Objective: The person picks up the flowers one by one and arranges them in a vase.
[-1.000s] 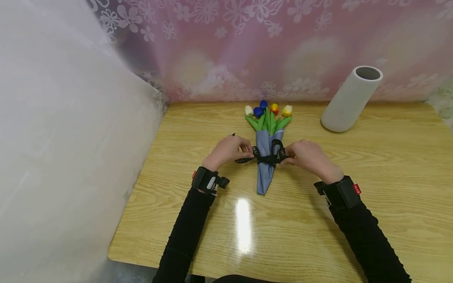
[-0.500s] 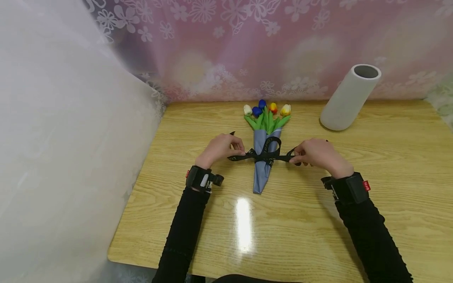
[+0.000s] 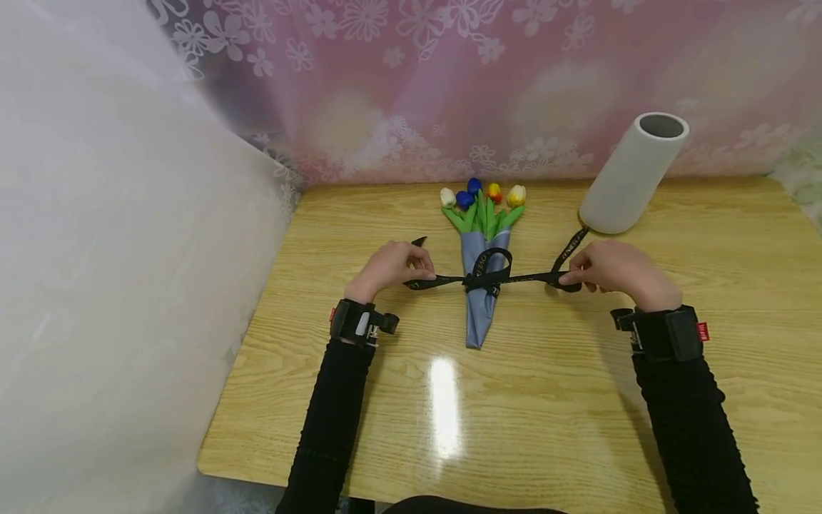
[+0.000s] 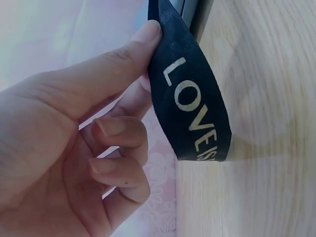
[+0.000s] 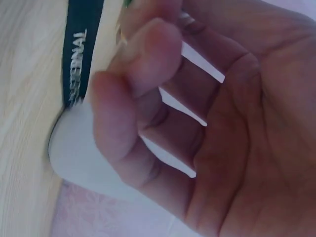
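Observation:
A small bouquet of tulips (image 3: 488, 210), white, blue, orange and yellow, lies on the table in blue-grey wrapping (image 3: 477, 321). Around its middle runs a black ribbon (image 3: 520, 278) printed with pale letters, knotted at the front with one loop standing up on the wrapping. My left hand (image 3: 393, 268) pinches the ribbon's left part between thumb and fingers; in the left wrist view the letters "LOVE IS" show on the ribbon (image 4: 192, 103). To the right, my right hand (image 3: 613, 268) pinches the other side, drawn straight from the knot. Its loose tail reaches toward the vase.
A white vase (image 3: 632, 175) stands at the back right, the ribbon's tail ending at its base. The wooden table (image 3: 514, 428) meets a pink flowered curtain (image 3: 385, 93) behind and a white sheet (image 3: 128, 250) at the left.
My right hand has moved right, pulling its ribbon end out long and taut from the knot. My left hand has shifted slightly left with its ribbon end. The standing loop remains.

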`<state>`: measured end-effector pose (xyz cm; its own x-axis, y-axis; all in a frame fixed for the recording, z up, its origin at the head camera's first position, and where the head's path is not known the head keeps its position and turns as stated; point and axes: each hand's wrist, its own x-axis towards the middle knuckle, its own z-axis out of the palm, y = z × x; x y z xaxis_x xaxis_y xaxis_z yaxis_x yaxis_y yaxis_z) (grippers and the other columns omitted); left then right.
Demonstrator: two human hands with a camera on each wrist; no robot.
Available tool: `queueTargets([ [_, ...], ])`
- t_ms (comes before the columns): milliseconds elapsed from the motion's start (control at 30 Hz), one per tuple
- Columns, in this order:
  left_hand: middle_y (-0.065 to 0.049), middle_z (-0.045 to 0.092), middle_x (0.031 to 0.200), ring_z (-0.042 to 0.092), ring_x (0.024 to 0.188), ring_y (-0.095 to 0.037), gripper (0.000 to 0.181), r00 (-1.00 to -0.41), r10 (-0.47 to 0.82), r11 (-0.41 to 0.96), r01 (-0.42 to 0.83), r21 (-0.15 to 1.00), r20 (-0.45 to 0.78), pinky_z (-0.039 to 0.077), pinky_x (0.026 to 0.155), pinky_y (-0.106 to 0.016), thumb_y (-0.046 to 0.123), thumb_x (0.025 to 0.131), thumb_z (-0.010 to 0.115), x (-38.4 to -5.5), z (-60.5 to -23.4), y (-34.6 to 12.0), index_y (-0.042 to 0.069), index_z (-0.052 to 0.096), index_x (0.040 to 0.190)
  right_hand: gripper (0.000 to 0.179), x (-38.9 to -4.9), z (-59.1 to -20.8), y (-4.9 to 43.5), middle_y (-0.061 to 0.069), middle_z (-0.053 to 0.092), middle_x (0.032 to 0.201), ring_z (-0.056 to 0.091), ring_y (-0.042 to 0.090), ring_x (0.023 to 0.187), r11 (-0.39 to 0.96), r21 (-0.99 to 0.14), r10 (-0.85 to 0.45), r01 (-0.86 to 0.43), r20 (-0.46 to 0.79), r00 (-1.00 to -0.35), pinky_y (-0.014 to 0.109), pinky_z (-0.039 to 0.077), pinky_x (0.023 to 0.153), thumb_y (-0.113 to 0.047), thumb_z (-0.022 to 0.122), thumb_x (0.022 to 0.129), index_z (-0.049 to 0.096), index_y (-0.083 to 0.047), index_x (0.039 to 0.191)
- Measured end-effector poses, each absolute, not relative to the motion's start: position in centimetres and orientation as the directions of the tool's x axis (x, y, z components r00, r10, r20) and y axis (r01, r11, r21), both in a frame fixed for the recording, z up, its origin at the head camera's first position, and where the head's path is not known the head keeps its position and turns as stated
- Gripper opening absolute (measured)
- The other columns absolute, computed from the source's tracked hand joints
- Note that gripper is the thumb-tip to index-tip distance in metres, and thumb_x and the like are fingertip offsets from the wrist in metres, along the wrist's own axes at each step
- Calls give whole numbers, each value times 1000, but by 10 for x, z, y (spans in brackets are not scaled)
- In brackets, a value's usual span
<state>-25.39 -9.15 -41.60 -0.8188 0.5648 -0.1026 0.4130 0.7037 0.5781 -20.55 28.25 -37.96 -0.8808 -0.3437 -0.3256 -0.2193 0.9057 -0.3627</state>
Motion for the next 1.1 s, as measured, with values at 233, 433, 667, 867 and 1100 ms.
queueTargets([
  [233,1,71,93,60,77,-17,9,-829,543,702,362,614,-132,48,71,-32,28,95,74,-257,-417,-105,19,78,95,37,-204,-377,295,1,52,63,43,17,54,910,-365,-332,-197,-357,-873,32,33,56,-32,66,100,60,-13,69],
  [433,-1,73,91,61,78,-19,12,-860,493,730,327,600,-131,47,72,-34,27,95,74,-259,-414,-128,15,78,96,34,-203,-374,303,2,53,65,45,18,55,909,-392,-300,-144,-374,-878,33,35,55,-34,68,99,64,-12,73],
  [667,-7,72,92,63,82,-24,15,-902,414,774,277,569,-125,48,74,-37,26,96,73,-261,-411,-161,12,77,99,32,-202,-372,306,3,53,65,45,17,55,905,-407,-293,-122,-388,-874,33,36,55,-34,68,99,66,-11,75],
  [867,-13,70,99,63,90,-30,17,-938,320,824,209,527,-129,48,77,-42,23,98,70,-258,-407,-183,8,75,103,34,-202,-370,313,3,53,66,44,17,55,912,-396,-280,-109,-405,-870,33,35,56,-35,67,99,65,-10,76],
  [1100,-22,70,106,65,85,-34,21,-991,87,893,32,449,-102,51,73,-43,22,101,66,-250,-403,-213,2,71,107,32,-198,-364,328,2,51,65,43,18,55,936,-342,-219,-78,-396,-892,33,33,56,-33,66,99,66,-11,76],
])
